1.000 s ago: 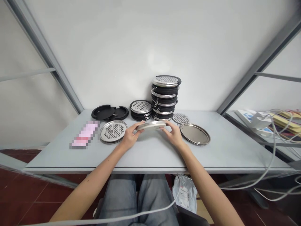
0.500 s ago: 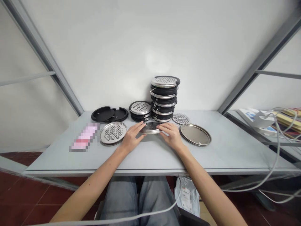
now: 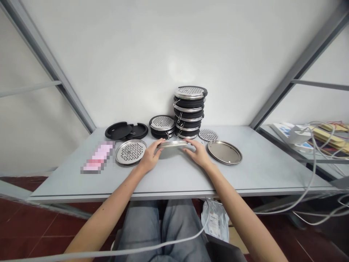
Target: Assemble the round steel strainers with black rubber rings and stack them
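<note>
Between my two hands is a round flat metal tin [image 3: 173,144], lifted above the table and turned so that its shiny rim shows edge-on. My left hand [image 3: 151,154] pinches its left edge, fingers on top and thumb below. At the right edge, my right hand [image 3: 196,151] grips it in the same way. Left of my left hand lies a metal disc with patterned holes [image 3: 131,153]. To the right of my right hand is a shallow round metal lid or tray [image 3: 225,153]. The top face of the held tin is hardly visible.
Behind my hands stand a tall stack of black and silver round tins [image 3: 189,115] with wire clips and a shorter stack [image 3: 162,125]. Black round covers [image 3: 119,131] lie at the back left, near a blurred pink item [image 3: 98,156]. A perforated disc [image 3: 208,135] is at the back right.
The tin has tilted, so its dark upper face has given way to its rim, and it sits slightly higher. Both hands have turned with it; the view has shifted a little.
</note>
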Demonstrator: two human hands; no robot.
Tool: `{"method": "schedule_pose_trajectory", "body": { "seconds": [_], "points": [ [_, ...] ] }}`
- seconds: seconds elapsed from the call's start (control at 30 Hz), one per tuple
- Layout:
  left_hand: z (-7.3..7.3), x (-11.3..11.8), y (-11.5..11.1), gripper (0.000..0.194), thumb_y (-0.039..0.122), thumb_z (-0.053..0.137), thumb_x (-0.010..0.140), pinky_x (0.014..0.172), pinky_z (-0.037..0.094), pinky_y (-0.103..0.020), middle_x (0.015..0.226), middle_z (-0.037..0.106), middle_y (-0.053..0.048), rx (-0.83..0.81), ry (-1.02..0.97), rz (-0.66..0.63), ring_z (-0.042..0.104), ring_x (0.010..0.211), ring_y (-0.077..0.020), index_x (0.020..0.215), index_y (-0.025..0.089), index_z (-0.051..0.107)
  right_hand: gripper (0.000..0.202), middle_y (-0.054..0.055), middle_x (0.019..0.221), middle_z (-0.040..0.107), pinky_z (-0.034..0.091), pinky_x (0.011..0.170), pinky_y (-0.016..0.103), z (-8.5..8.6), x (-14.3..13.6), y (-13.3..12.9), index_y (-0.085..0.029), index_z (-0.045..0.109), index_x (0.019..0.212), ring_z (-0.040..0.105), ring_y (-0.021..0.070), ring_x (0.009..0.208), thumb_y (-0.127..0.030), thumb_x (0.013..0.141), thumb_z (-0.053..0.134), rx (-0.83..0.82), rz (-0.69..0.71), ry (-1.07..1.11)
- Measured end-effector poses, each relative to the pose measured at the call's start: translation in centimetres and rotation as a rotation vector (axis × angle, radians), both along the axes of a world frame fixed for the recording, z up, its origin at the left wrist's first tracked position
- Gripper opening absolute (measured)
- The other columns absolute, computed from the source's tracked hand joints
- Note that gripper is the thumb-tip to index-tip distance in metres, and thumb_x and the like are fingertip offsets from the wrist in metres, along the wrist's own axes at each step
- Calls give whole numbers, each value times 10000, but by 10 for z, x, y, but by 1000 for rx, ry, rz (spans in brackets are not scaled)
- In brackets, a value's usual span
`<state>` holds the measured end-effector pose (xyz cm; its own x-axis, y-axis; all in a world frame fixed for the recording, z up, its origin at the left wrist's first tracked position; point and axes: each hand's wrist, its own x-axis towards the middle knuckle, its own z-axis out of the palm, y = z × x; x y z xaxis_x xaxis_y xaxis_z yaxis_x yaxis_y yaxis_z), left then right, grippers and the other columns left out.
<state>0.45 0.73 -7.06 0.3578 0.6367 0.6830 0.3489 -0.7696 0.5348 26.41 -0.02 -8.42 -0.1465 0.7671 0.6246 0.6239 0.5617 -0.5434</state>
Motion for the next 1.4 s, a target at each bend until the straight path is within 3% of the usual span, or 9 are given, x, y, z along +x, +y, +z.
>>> {"method": "schedule_pose_trajectory", "body": {
  "seconds": [0.17,0.27,0.4,0.6,0.77,0.97,1.1,1.27,1.4],
  "points": [
    [1,-1,-1,313,221,424,961,1083,401,-430,1322,577,-114,-32,-1,12,518,1264,-215,1264,190,499,276,81,1047,698,524,866,413,-2,-1,0,-217,642,1091,644,241,959,-358,856,614,71,-6,55],
    [1,0,-2,350,259,514,926,1054,430,-414,1291,595,-112,-14,2,64,558,1212,-219,1269,194,499,242,88,1051,682,513,875,419,2,-1,-2,-227,633,1087,627,245,976,-344,879,592,169,-26,19],
    [2,0,-4,465,312,614,870,1034,449,-418,1288,596,-108,21,47,74,573,1181,-229,1303,201,488,221,95,1023,679,503,858,402,7,-3,-5,-223,636,1090,618,245,957,-314,900,569,283,-35,-125],
    [4,-1,-5,386,385,588,880,1073,408,-462,1339,565,-127,-23,107,9,513,1265,-263,1216,195,585,190,90,988,690,494,794,377,10,-15,-13,-218,664,1054,612,224,902,-280,910,556,396,10,-372],
    [0,-1,-6,617,522,707,756,1091,380,-518,1373,532,-148,-108,275,-2,432,1330,-323,1256,185,576,193,91,991,677,494,797,386,11,-23,-19,-235,675,1029,605,227,926,-265,891,543,324,63,-420],
    [-4,-1,-6,625,535,647,809,1114,344,-528,1414,488,-159,-102,381,19,391,1359,-314,1307,173,541,249,99,1042,657,488,844,423,14,-21,-23,-230,666,1054,600,246,965,-306,825,605,206,129,-325],
    [-7,-3,-4,659,508,707,762,1133,304,-549,1431,471,-148,-71,437,-1,350,1380,-333,1315,190,541,243,90,969,680,491,869,425,17,-18,-23,-207,681,986,611,244,949,-379,820,636,69,220,-193],
    [-5,-2,-6,703,483,756,705,1139,292,-547,1462,432,-139,-87,498,-107,320,1396,-334,1317,208,547,243,93,965,692,486,887,421,12,-18,-17,-193,693,948,614,233,947,-357,916,517,-27,101,-102],
    [-3,3,-10,582,446,693,782,1156,274,-516,1451,453,-118,-83,466,-169,323,1402,-294,1300,219,556,301,123,1137,654,464,966,465,5,-18,-13,-187,667,1078,588,264,1084,-390,899,534,-54,36,-119]
  ]
}}
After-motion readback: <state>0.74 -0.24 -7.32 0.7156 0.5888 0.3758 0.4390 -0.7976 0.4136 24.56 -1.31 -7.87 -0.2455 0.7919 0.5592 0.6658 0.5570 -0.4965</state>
